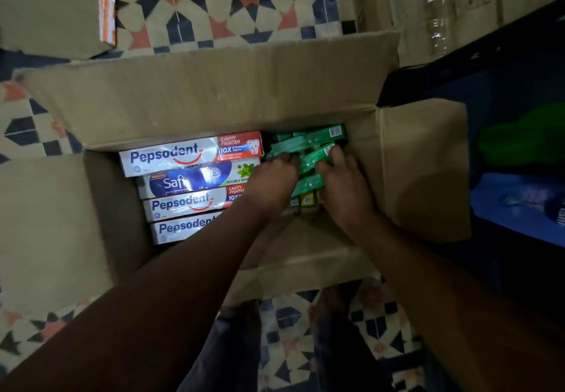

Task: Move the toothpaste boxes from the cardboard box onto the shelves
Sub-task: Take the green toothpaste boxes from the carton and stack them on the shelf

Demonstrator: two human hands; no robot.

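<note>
- Left hand (273, 179): inside the cardboard box (214, 98), fingers bent down, tips pressed among the green toothpaste boxes (308, 140); whether it grips one cannot be told
- Right hand (344, 183): just beside the left hand, thumb and fingers curled round a tilted green box (315, 157) on top of the pile
- Green toothpaste boxes: loose pile at the right end of the cardboard box, lying at mixed angles; barcode visible on the uppermost
- Pepsodent boxes (171, 156): three, white and red, lying flat and parallel in the left part of the cardboard box; the nearest two partly hidden by the left forearm
- Double Mint box (195, 180): blue and white, lying between the farthest Pepsodent box and the next
- Cardboard box: flaps folded outward, standing on the patterned floor (214, 3)
- Second carton (52, 9): top left, apart from the cardboard box
- Dark blue container (504, 85): at right, touching the right flap; contents blurred
</note>
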